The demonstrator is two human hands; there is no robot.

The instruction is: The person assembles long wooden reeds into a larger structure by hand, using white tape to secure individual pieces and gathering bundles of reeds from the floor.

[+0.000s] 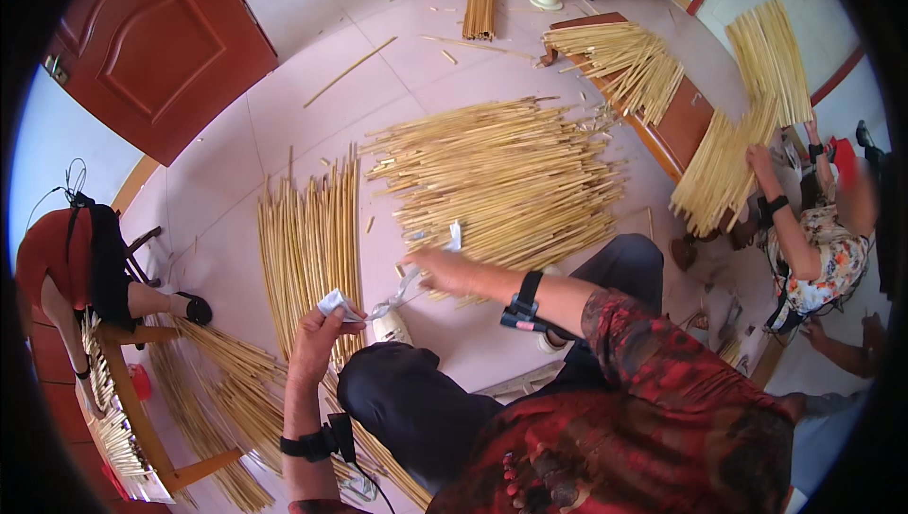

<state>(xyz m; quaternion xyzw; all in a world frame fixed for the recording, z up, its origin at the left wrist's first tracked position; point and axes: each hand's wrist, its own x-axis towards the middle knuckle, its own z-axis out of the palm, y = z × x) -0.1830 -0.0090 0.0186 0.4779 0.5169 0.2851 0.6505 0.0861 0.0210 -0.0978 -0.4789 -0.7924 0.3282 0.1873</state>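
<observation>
My left hand (320, 332) pinches a small white folded packet (335, 304), which looks like plastic or paper. A thin, shiny, twisted strip (388, 306) runs up from beside it toward my right hand (440, 269). The fingers of my right hand are closed on the strip's upper end. Just past that hand lies a wide heap of straw-coloured sticks (501, 183), mostly crosswise. A small white scrap (455, 235) rests on the heap. Beyond my left hand, more sticks (307, 240) lie side by side, pointing away from me.
Loose sticks (227, 382) spread at my left near a wooden bench (156, 334), where a person in red (61, 259) bends. At right, a person in a floral shirt (818, 254) handles a fan of sticks (728, 169) beside a brown bench (686, 131). A wooden door (161, 51) stands far left.
</observation>
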